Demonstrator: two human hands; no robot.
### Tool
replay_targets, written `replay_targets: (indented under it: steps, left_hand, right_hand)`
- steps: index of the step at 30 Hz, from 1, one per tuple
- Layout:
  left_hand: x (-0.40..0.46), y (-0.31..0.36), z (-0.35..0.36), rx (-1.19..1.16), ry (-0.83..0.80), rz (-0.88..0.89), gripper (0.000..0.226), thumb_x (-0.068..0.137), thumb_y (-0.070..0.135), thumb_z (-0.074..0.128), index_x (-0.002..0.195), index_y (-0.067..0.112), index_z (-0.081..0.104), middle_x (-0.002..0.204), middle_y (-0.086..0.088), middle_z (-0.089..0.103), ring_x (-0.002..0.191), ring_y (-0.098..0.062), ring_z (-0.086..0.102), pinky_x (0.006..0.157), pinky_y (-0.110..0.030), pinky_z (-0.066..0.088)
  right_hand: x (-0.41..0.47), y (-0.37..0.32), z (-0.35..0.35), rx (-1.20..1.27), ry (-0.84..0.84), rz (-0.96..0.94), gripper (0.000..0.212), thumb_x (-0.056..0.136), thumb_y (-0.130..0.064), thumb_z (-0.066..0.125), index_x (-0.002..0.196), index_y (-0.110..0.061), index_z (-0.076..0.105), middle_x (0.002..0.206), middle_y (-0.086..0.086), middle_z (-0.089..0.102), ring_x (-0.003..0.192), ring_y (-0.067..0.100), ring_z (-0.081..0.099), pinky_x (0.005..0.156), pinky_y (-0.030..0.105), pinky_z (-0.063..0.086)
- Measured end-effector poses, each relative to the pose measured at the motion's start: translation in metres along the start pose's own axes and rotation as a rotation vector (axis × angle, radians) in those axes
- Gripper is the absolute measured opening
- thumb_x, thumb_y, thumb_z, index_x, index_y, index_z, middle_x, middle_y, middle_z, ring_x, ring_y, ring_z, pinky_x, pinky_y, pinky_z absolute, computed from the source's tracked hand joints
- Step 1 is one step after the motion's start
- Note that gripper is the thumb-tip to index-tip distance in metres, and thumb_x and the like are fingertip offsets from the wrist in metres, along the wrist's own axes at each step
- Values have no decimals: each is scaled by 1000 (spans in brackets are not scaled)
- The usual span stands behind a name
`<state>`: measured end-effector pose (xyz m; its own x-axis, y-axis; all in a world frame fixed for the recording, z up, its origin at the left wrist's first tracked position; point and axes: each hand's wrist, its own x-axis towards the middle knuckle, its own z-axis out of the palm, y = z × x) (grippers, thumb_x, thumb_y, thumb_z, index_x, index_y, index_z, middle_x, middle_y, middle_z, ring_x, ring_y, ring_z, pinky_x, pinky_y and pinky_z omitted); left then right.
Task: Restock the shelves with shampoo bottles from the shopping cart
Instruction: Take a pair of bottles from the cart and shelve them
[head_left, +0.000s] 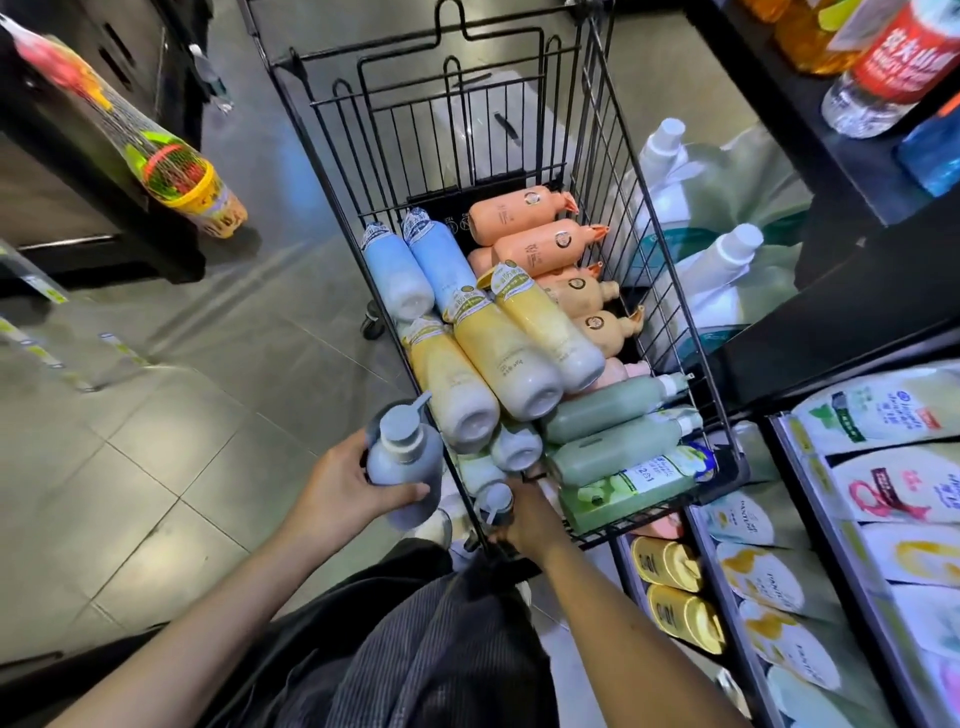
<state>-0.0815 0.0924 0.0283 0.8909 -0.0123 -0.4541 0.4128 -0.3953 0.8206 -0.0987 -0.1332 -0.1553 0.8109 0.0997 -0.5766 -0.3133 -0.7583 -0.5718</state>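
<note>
My left hand (343, 486) gripped a grey pump-top plastic shampoo bottle (402, 462) upright, just outside the near left edge of the black wire shopping cart (670, 291). My right hand (530, 519) curled round a second grey pump bottle (496, 506) at the cart's near end, beside yellow-to-white squeeze bottles (498, 358) lying stacked inside.

Left grip (347, 486) holding grey pump bottle (400, 462), right grip (524, 514) reaching into bottle-filled cart (670, 291)
</note>
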Motion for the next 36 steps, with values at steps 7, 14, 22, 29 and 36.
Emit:
replay_targets:
  steps: [7, 14, 22, 29, 36]
  left_hand:
    - [4, 3, -7, -56, 5, 23, 45, 61, 12, 88, 95, 28, 62, 91, 7, 70, 72, 8, 62, 65, -9, 50]
    - [9, 36, -5, -188, -76, 73, 57, 45, 30, 85, 98, 23, 65, 84, 16, 73, 75, 5, 66, 63, -10, 50]
    - [35, 107, 24, -222, -232, 239, 40, 58, 30, 84, 93, 17, 69, 73, 13, 73, 66, 4, 64, 58, -8, 49]
    - [49, 189, 79, -395, -437, 304, 18, 73, 28, 69, 78, 12, 65, 62, 8, 71, 57, -5, 63, 52, -16, 49]
    - [37, 256, 114, -443, -661, 429, 21, 68, 28, 72, 75, 10, 64, 63, 3, 70, 55, -6, 63, 49, -12, 46]
  right_hand:
    - [-8, -8, -15, -81, 20, -79, 39, 67, -29, 76, 103, -20, 65, 102, 0, 70, 96, 24, 63, 74, 33, 50]
    - [-73, -30, -76, 367, 236, 5, 34, 61, -28, 86, 86, -24, 64, 76, -12, 69, 68, -5, 62, 59, 11, 46]
    - [-146, -77, -175, 797, 568, -53, 29, 61, -23, 85, 78, -15, 62, 68, -11, 69, 64, 0, 63, 64, 14, 48]
    - [-187, -100, -245, 1024, 1040, -89, 55, 44, -51, 68, 88, -18, 64, 86, -2, 71, 78, 14, 67, 70, 27, 54]
    - [-239, -89, -323, 937, 1409, -156, 48, 57, -57, 65, 83, -17, 68, 80, -2, 70, 74, 13, 64, 63, 29, 52]
